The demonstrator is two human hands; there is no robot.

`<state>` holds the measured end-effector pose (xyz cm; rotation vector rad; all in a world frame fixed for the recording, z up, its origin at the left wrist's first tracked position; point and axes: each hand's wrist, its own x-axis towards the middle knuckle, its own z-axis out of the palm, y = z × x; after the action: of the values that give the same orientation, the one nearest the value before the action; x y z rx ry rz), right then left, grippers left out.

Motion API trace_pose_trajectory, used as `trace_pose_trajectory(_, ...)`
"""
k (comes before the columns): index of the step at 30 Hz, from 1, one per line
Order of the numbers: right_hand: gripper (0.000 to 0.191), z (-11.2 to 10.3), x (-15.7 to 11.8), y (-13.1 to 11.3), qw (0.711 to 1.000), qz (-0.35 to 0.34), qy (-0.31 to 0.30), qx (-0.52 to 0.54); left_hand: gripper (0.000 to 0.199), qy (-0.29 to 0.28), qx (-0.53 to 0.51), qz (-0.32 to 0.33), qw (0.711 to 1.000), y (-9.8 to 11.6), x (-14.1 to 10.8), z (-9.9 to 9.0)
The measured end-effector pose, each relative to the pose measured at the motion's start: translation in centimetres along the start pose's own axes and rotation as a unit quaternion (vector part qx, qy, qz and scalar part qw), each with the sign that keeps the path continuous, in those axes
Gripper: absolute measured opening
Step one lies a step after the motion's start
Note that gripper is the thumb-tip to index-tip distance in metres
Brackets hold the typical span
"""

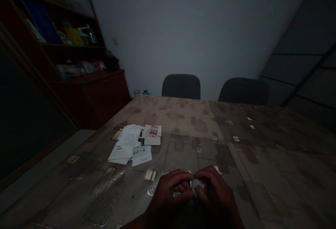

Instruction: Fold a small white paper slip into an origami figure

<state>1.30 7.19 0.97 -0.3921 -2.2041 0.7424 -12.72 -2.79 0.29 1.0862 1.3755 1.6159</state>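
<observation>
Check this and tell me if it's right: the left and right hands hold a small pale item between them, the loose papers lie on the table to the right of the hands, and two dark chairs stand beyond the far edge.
Not quite: the head view shows the loose papers to the left of the left hand, not to the right. The rest stands.

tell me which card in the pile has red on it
The card at the far right corner of the pile: a red strip tops its small picture. The nearest card and the sheet at left show dark writing, no red.
</observation>
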Motion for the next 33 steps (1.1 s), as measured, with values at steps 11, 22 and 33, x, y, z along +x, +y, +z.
trace_pose_trajectory(11, 0.012, -0.1, 0.5, 0.0, 0.997, -0.055, -0.036, 0.033, 0.023, -0.017, -0.046, -0.092, 0.995, 0.2, -0.1, 0.1)
trace_pose_trajectory(22, 0.015, 0.0, 0.3, 0.2, 0.996, -0.027, -0.048, 0.063, 0.019, 0.013, 0.018, -0.112, 0.993, 0.3, 0.1, 0.4)
trace_pose_trajectory(33, 0.011, 0.1, 0.2, 0.1, 0.988, -0.122, -0.023, -0.087, 0.030, 0.033, 0.224, 0.022, 0.974, 0.9, 0.1, 0.3)
